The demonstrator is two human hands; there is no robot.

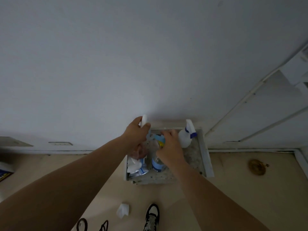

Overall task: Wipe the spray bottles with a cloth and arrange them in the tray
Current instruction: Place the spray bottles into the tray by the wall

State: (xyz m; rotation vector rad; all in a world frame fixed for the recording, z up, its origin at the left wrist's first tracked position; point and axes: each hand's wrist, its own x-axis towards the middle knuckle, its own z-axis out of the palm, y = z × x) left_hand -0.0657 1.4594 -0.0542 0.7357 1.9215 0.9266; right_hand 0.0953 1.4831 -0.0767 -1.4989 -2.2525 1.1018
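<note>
A speckled tray (207,161) with white walls stands against the wall. My left hand (135,133) grips the white spray head of a clear bottle (143,162) standing at the tray's left side. My right hand (170,145) holds the light-blue spray head of a second clear bottle with a blue label (156,165) in the middle. A white bottle with a blue collar (185,137) stands at the tray's back right. A white cloth (133,165) lies crumpled in the tray's front left corner.
Another crumpled white cloth (123,210) lies on the beige floor near my shoe (152,215). A brown stain (257,166) marks the floor to the right. Black looped cords (82,225) lie at the bottom edge. The white wall rises directly behind the tray.
</note>
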